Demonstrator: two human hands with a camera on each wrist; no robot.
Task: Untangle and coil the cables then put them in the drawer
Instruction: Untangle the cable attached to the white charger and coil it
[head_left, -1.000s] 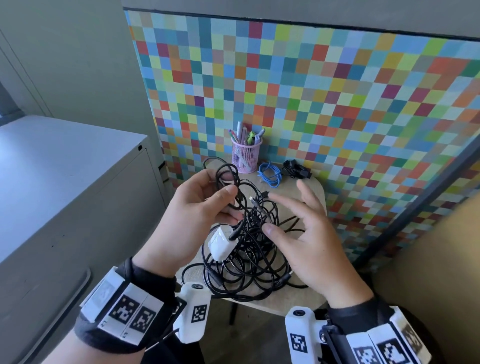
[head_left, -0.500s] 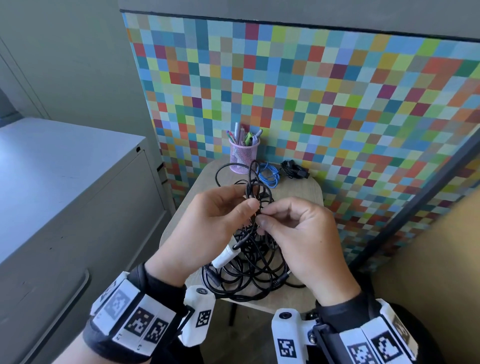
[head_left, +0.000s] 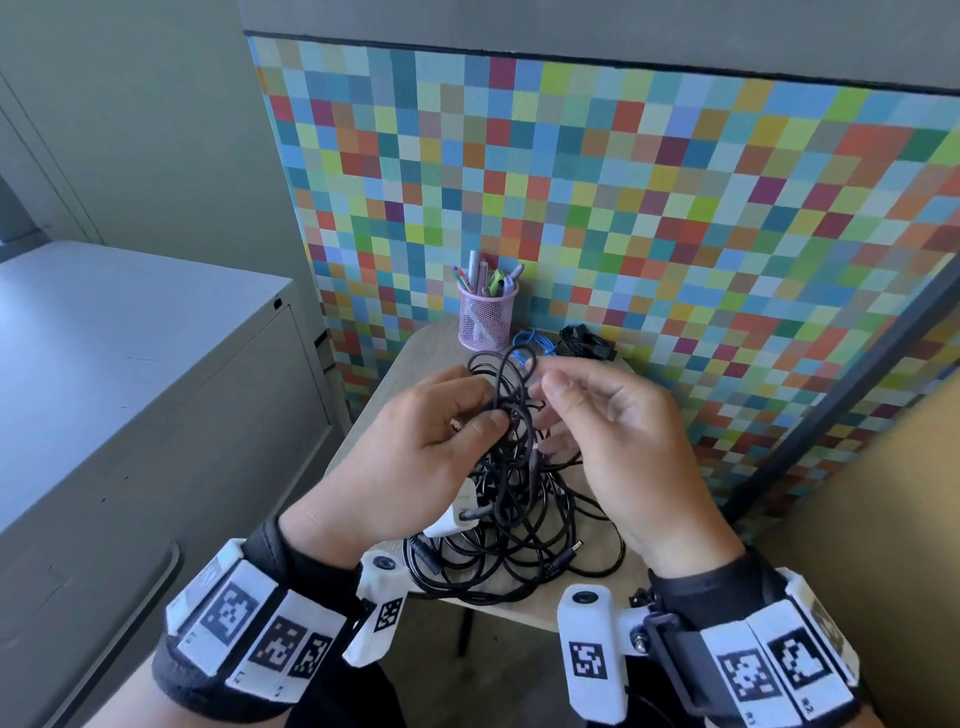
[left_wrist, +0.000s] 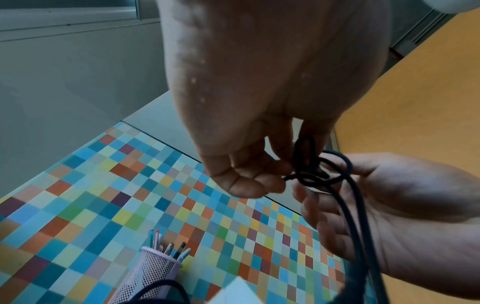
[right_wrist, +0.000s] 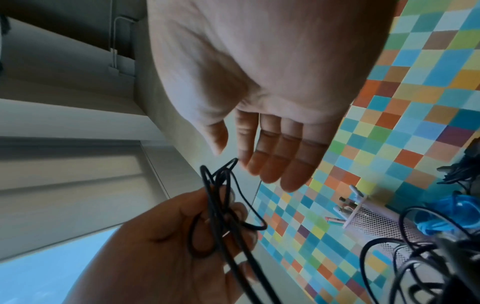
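While most of the black cable tangle (head_left: 511, 525) lies heaped on the small round table (head_left: 415, 358), the job looks barely begun: nothing black is coiled, and no open drawer shows. The left hand (head_left: 415, 457) pinches a knotted bunch of loops lifted from the heap, thumb and fingers curled round the strands. The right hand (head_left: 618, 441) hovers just beside it at 3 o'clock, fingers (right_wrist: 272, 164) loosely extended and holding nothing; one loop tip sits near its fingertips.

By count: two hands; one black tangle, its number of separate cables impossible to tell; one white power adapter (head_left: 457, 512) at 8 o'clock of the heap; at least two barrel plug ends at 5 o'clock. Toward 12 o'clock stand one pink mesh pen cup (head_left: 485, 322), one small blue cable bundle (head_left: 530, 340) and one small black bundle (head_left: 584, 340), seemingly gathered already. Untangling, coiling and stowing remain. One grey cabinet (head_left: 130, 364) stands at 9 o'clock.
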